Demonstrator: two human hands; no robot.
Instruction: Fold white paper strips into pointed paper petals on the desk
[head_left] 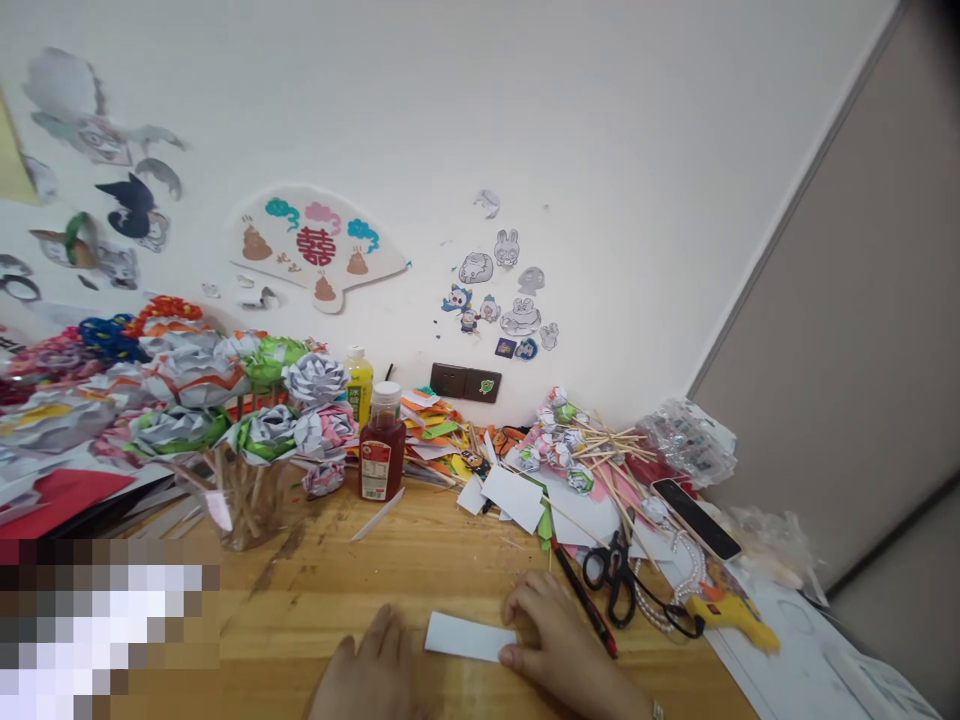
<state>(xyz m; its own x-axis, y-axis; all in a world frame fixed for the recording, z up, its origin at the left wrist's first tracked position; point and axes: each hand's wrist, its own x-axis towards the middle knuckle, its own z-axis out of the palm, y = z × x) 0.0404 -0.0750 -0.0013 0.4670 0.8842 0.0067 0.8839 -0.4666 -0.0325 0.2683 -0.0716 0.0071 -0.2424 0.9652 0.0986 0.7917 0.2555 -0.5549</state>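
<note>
White paper strip (470, 637) lying on bench (300, 610) between hands; R hand (551, 640) pinching its R end, grip nearly closed; L hand (367, 668) resting flat just beside L end, grip holding nothing.

Wooden table (442, 560) under black scissors (616, 582)

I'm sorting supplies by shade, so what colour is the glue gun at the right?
Yellow; the glue gun shows best in the head view.
</note>
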